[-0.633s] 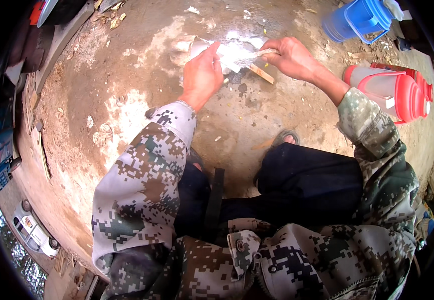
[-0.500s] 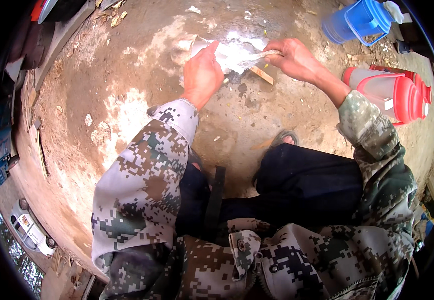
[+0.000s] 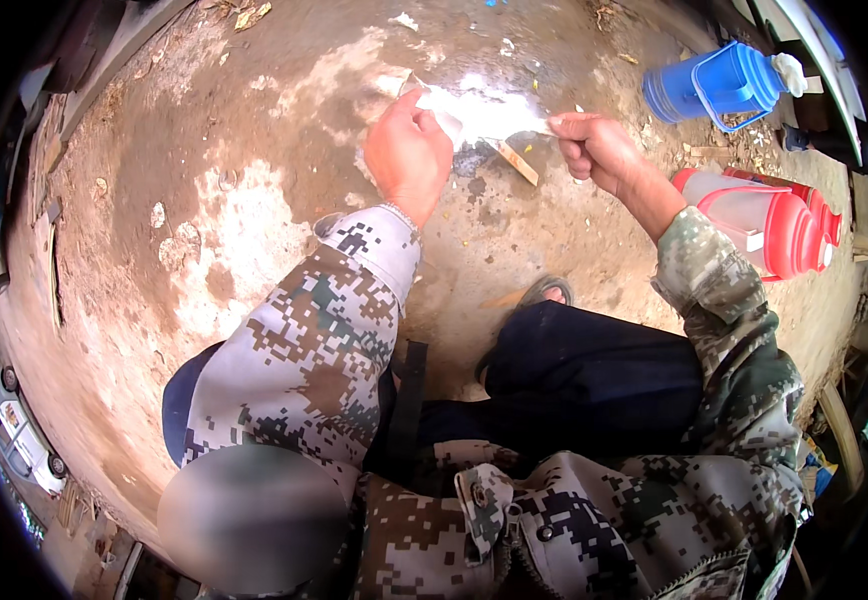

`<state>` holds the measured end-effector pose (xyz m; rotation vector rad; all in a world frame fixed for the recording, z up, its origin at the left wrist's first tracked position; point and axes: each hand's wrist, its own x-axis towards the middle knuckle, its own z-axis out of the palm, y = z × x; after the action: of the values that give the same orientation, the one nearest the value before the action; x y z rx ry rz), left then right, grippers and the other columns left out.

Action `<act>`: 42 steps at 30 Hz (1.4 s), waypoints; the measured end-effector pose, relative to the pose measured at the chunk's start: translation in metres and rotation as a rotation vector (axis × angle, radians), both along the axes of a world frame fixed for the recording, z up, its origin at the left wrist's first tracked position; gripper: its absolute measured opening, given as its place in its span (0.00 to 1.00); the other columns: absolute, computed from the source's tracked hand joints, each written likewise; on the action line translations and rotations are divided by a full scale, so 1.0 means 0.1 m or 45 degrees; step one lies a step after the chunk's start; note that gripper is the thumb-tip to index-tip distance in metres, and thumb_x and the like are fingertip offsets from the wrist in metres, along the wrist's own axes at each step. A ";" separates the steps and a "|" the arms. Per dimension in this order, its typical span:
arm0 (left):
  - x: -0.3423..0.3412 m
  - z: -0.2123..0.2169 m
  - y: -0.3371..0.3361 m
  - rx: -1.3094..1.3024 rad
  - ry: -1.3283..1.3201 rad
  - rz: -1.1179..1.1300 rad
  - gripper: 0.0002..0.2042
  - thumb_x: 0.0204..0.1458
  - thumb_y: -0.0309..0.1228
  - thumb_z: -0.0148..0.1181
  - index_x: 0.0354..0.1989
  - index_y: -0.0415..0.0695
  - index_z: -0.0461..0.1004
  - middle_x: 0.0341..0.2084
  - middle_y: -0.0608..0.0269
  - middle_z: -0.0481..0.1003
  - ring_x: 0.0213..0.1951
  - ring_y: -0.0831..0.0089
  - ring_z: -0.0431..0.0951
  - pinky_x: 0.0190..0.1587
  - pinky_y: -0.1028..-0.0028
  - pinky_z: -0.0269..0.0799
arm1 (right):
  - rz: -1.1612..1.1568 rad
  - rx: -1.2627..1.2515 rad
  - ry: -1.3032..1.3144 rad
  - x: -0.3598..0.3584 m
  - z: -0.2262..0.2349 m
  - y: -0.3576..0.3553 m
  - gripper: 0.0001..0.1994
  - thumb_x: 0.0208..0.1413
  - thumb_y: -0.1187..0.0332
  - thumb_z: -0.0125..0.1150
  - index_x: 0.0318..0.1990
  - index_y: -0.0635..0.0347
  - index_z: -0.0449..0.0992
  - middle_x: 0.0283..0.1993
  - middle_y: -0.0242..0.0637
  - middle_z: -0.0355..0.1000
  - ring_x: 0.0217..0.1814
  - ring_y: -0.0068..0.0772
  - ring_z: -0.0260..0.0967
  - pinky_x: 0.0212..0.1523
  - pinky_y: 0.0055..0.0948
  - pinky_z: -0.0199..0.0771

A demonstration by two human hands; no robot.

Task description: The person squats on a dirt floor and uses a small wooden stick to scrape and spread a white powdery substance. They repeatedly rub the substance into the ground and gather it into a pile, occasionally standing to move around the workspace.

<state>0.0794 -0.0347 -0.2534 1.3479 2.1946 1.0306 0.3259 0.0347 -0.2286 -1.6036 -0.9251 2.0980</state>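
1. The left hand [image 3: 409, 152] is at the left end of a white sheet [image 3: 489, 110], its back to the camera. The thumb and fingers close narrowly on the sheet; glare and the back of the hand hide exactly how the fingertips sit.

2. The right hand [image 3: 602, 152] pinches the sheet's right end between thumb and forefinger, with almost no gap between them; the other fingers curl in toward the palm.

3. The sheet spans the space between the two hands, above the floor [image 3: 594, 250] and well in from the floor's left and right edges. It is so bright that its material and folds cannot be told.

4. A short wooden strip [image 3: 517, 164] shows just below the sheet, between the hands and nearer the right one, touched by neither.

5. Toward the floor's right edge are a blue jug [image 3: 709, 85] with a handle and, nearer the person, a red and whitish jug [image 3: 754, 220]. Both are apart from the right hand; the second is near the right sleeve [image 3: 709, 262].
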 end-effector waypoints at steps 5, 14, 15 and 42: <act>0.40 -0.08 -0.36 -0.342 -1.073 0.321 0.18 0.61 0.37 0.57 0.50 0.33 0.74 0.35 0.57 0.80 0.30 0.64 0.80 0.36 0.64 0.76 | 0.004 -0.165 0.078 -0.07 -0.09 -0.06 0.11 0.67 0.61 0.53 0.40 0.60 0.73 0.19 0.23 0.57 0.17 0.19 0.46 0.19 0.25 0.46; 0.80 -0.15 -0.50 -0.427 -1.888 0.077 0.18 0.69 0.42 0.44 0.46 0.40 0.73 0.40 0.58 0.78 0.40 0.67 0.78 0.49 0.64 0.67 | 0.207 -0.119 -0.012 -0.45 -0.12 -0.39 0.14 0.67 0.58 0.54 0.31 0.56 0.73 0.19 0.28 0.63 0.16 0.24 0.54 0.17 0.28 0.52; 0.79 -0.13 -0.51 -0.423 -1.828 0.131 0.17 0.68 0.42 0.44 0.46 0.40 0.73 0.40 0.58 0.78 0.40 0.67 0.78 0.49 0.64 0.68 | 0.276 -0.077 -0.095 -0.45 -0.09 -0.37 0.14 0.67 0.58 0.54 0.30 0.55 0.72 0.18 0.28 0.63 0.15 0.24 0.55 0.17 0.28 0.54; 0.58 -0.05 -0.71 -0.428 -1.614 0.440 0.10 0.64 0.30 0.44 0.36 0.37 0.69 0.28 0.59 0.75 0.23 0.72 0.75 0.30 0.68 0.78 | 1.157 1.231 -1.116 0.10 -0.50 0.06 0.14 0.54 0.65 0.52 0.44 0.60 0.74 0.34 0.58 0.76 0.41 0.62 0.75 0.46 0.54 0.74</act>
<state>0.1377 -0.1055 -0.2582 0.0113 1.4559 1.0898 0.3357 0.0403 -0.2784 -1.5699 -2.7748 0.7326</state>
